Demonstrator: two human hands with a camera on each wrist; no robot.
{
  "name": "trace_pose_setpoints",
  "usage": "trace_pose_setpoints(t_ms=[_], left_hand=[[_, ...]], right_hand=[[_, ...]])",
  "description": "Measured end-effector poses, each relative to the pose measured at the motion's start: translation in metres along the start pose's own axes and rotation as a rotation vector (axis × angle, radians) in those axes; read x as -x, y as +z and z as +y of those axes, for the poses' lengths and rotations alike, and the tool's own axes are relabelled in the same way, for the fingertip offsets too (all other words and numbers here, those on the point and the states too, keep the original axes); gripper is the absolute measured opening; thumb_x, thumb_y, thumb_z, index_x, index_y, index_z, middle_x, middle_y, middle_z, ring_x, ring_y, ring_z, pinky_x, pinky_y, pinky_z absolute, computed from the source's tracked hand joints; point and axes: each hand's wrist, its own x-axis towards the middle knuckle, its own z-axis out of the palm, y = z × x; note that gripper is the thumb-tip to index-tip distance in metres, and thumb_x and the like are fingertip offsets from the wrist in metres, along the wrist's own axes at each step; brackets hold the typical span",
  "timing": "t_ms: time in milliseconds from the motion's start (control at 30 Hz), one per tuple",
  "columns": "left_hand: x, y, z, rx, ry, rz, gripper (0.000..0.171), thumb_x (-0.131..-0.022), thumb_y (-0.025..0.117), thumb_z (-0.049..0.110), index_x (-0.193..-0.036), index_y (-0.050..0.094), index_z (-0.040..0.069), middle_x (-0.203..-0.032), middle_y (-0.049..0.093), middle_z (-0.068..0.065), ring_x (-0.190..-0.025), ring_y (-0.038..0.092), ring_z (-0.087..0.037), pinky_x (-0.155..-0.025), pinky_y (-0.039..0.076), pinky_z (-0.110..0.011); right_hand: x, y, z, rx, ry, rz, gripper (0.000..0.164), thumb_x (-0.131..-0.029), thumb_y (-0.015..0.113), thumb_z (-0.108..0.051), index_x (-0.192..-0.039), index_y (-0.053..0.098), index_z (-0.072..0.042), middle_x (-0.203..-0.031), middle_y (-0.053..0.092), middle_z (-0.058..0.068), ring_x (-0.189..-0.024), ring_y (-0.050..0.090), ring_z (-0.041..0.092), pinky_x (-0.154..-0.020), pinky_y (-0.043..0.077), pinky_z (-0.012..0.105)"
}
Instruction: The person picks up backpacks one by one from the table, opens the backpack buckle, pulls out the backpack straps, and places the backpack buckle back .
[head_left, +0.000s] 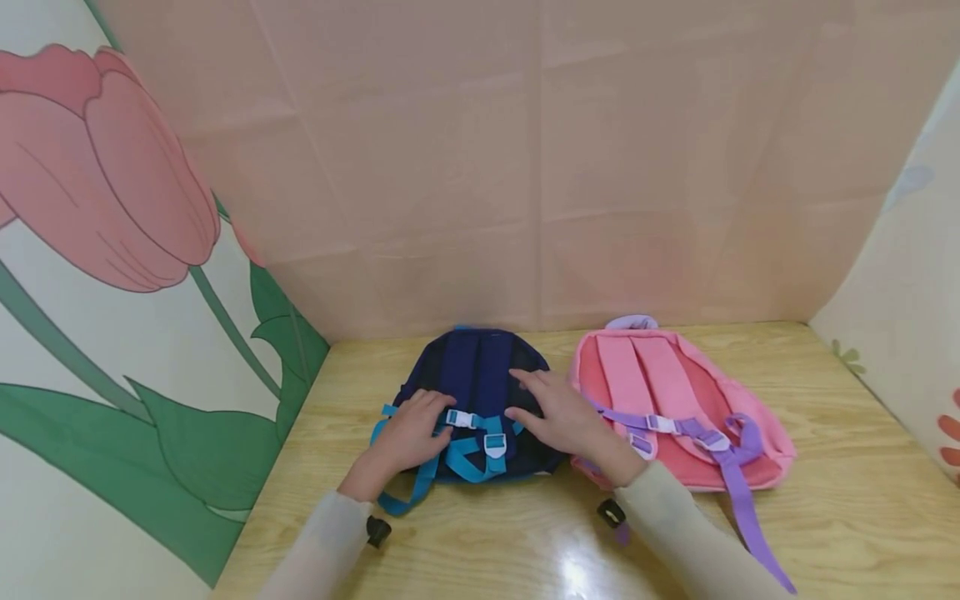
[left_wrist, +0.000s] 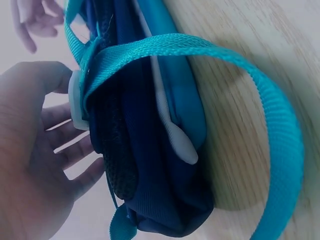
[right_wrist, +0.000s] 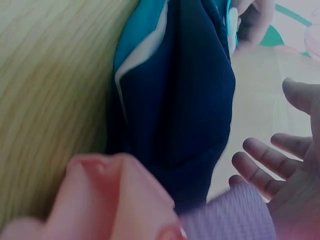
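A navy backpack [head_left: 459, 367] lies strap side up on the wooden table, with turquoise webbing [head_left: 468, 465] and a white chest buckle [head_left: 461, 419] across it. Over its left part is my left hand [head_left: 408, 429]; in the left wrist view this hand [left_wrist: 30, 145] has loosely extended fingers beside the strap and a white plastic buckle [left_wrist: 77, 100]. Whether they touch the bag is hard to tell. My right hand [head_left: 566, 421] hovers at the right side of the navy backpack, its fingers [right_wrist: 270, 160] spread and holding nothing in the right wrist view.
Close by on the right lies a pink backpack [head_left: 742, 400] with purple straps, one strap [head_left: 750, 517] trailing forward over the table [head_left: 862, 500]. A brown sheet [head_left: 540, 167] hangs behind; a tulip-printed panel [head_left: 127, 167] stands left, a pale one [head_left: 915, 317] right.
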Motion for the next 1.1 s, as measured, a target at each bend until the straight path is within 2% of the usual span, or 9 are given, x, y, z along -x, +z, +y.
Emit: trace_pose_setpoints(t_ms=[267, 467, 700, 933, 1100], left_hand=[[-0.002, 0.003, -0.002, 0.008, -0.024, -0.014, 0.039, -0.096, 0.068, 0.028, -0.131, 0.062, 0.013, -0.131, 0.063, -0.003, -0.118, 0.053, -0.022, -0.099, 0.046, -0.046], [-0.005, 0.003, -0.002, 0.005, -0.043, -0.041, 0.039, -0.096, 0.069, 0.030, -0.131, 0.062, 0.015, -0.132, 0.062, -0.002, -0.119, 0.052, -0.022, -0.099, 0.045, -0.048], [-0.007, 0.002, -0.001, -0.019, -0.026, -0.051, 0.033, -0.095, 0.070, 0.029, -0.125, 0.067, 0.015, -0.124, 0.064, -0.001, -0.114, 0.053, -0.022, -0.095, 0.046, -0.047], [-0.010, 0.000, -0.001, -0.052, 0.001, -0.054, 0.029, -0.095, 0.072, 0.030, -0.121, 0.070, 0.016, -0.121, 0.066, -0.001, -0.109, 0.053, -0.021, -0.091, 0.048, -0.044], [-0.011, 0.000, -0.003, -0.042, 0.019, -0.041, 0.027, -0.096, 0.072, 0.031, -0.119, 0.071, 0.017, -0.120, 0.067, 0.000, -0.108, 0.054, -0.021, -0.091, 0.048, -0.044]], right_hand=[[-0.009, 0.014, -0.004, -0.067, 0.033, -0.031, 0.062, -0.096, 0.067, -0.044, -0.147, 0.051, -0.011, -0.122, 0.066, 0.009, -0.117, 0.059, 0.027, -0.102, 0.048, 0.049], [-0.014, 0.024, -0.008, -0.111, 0.033, -0.044, 0.058, -0.095, 0.070, -0.039, -0.143, 0.055, -0.009, -0.119, 0.067, 0.010, -0.112, 0.060, 0.026, -0.098, 0.050, 0.047], [-0.020, 0.037, -0.013, -0.156, 0.033, -0.076, 0.054, -0.095, 0.072, -0.034, -0.140, 0.058, -0.008, -0.117, 0.066, 0.010, -0.111, 0.061, 0.026, -0.098, 0.050, 0.045], [-0.025, 0.047, -0.015, -0.147, -0.007, -0.053, 0.046, -0.093, 0.074, -0.029, -0.132, 0.064, -0.006, -0.110, 0.067, 0.009, -0.104, 0.061, 0.025, -0.093, 0.051, 0.044], [-0.028, 0.049, -0.017, -0.148, -0.022, -0.061, 0.044, -0.093, 0.074, -0.026, -0.130, 0.064, -0.005, -0.109, 0.068, 0.009, -0.105, 0.061, 0.027, -0.094, 0.050, 0.045]])
